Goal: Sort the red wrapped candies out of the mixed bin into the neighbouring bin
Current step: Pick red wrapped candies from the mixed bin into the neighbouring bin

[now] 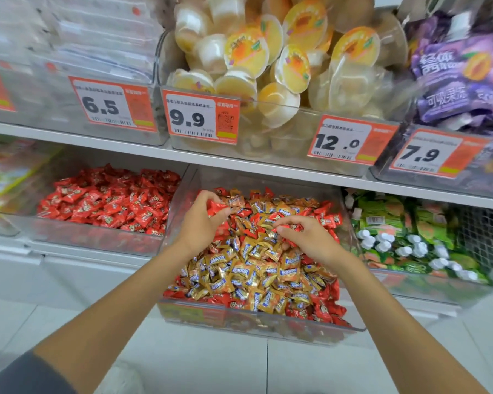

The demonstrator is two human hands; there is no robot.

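The clear mixed bin (262, 327) on the lower shelf holds gold wrapped candies (256, 268) with red wrapped candies (323, 308) scattered among them. To its left, the neighbouring clear bin (97, 237) is filled with red candies only. My left hand (199, 220) is over the far left part of the mixed bin, with its fingers curled round a red candy (217, 207). My right hand (305, 237) rests on the pile near the middle and pinches another red candy (292, 228) between thumb and fingers.
A clear bin of green pouches with white caps (404, 237) stands right of the mixed bin. The shelf above carries bins of yellow jelly cups (268, 61) and purple packs (461, 75), with orange price tags (201, 116) overhanging. White floor tiles lie below.
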